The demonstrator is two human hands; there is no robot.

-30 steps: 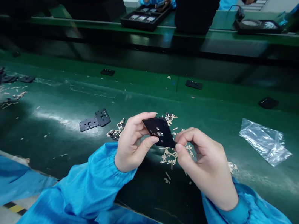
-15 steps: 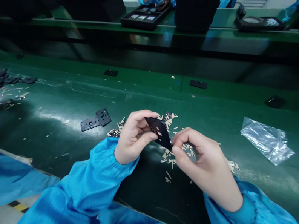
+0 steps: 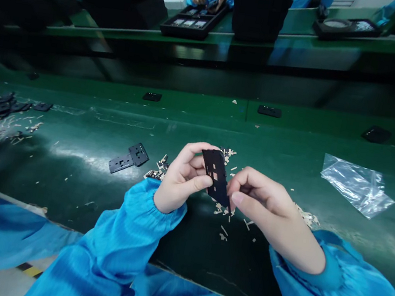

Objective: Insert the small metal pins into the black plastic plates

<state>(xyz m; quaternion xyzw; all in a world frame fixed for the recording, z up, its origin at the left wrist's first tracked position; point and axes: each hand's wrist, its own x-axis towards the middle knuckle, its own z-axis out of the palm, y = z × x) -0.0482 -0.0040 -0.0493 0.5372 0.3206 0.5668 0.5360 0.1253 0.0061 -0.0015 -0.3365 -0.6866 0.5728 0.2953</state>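
Green tabletop (image 3: 275, 156) bears scraps (image 3: 223, 237) beneath both hands' fingers (image 3: 201, 184), gripping a black plate (image 3: 220, 185)

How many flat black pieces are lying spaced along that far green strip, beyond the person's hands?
4 that I can make out: a far-left piece, a left-of-centre piece, a right-of-centre piece and a far-right piece. The dark left edge might hide more.

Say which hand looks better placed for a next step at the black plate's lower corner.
Right, probably: the right hand has its fingers at that corner, while the left hand holds the black plate along its left side.
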